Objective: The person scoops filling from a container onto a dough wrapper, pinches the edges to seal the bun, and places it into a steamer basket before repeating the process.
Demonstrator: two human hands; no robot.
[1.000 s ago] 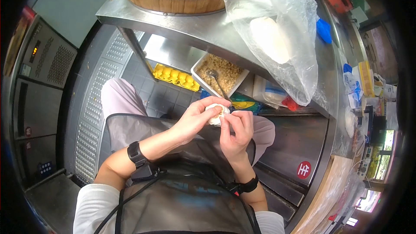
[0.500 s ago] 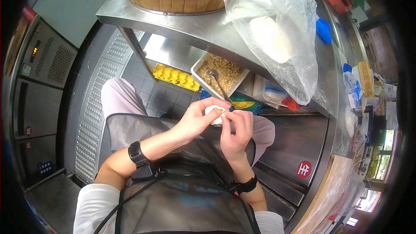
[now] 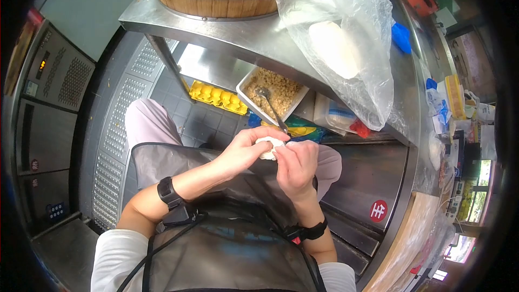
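A small white dough bun (image 3: 268, 148) sits between my two hands, above my lap. My left hand (image 3: 246, 148) is curled round it, with the thumb over its top. At its right side, the fingers of my right hand (image 3: 297, 163) are bent and pinch the dough's edge. Most of the bun's underside is hidden by my fingers. Just beyond my hands, a white tub (image 3: 244, 95) of crumbly tan filling rests on the lower shelf. A metal spoon (image 3: 273, 109) stands tilted in the filling, its handle ending close above my hands.
A round wooden steamer (image 3: 216, 6) with pale buns stands on the steel table (image 3: 216, 31). To its right lies a clear plastic bag (image 3: 373, 92) with a white dough lump (image 3: 335, 48). Yellow egg trays (image 3: 216, 97) sit below; a steel cabinet (image 3: 362, 178) is at the right.
My right hand has turned, its knuckles now higher and its fingers more curled at the bun's edge. My left hand keeps the bun in nearly the same place.
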